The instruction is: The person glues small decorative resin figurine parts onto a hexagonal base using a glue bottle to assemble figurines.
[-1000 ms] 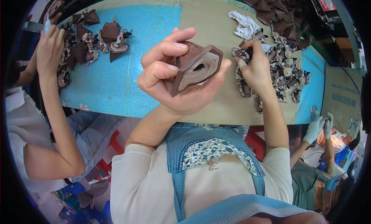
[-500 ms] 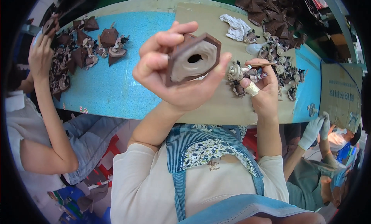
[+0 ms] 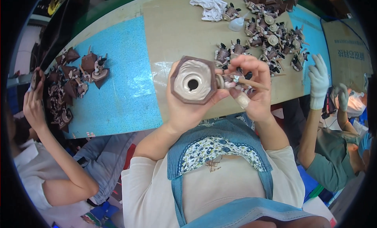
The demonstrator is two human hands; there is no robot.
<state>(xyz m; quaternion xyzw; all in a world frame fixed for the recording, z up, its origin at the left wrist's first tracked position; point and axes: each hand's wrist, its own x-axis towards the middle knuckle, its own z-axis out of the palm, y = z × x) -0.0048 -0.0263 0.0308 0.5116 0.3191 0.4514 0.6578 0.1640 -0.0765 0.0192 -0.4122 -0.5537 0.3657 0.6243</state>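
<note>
A workshop, shown by near-identical figurines (image 3: 272, 40) massed at two and ten o'clock on a long surface (image 3: 176, 27), and co-workers beside it: one (image 3: 35, 169) at eight o'clock, another, white-gloved (image 3: 319, 86), at three.

1 hex. pc. (image 3: 187, 92) & 1 fig. (image 3: 237, 79) held.

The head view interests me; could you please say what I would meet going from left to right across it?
A co-worker's bare hand, left figurine pile, held hollow brown piece, held figurine, raised white-gloved hand, cardboard box.
</note>
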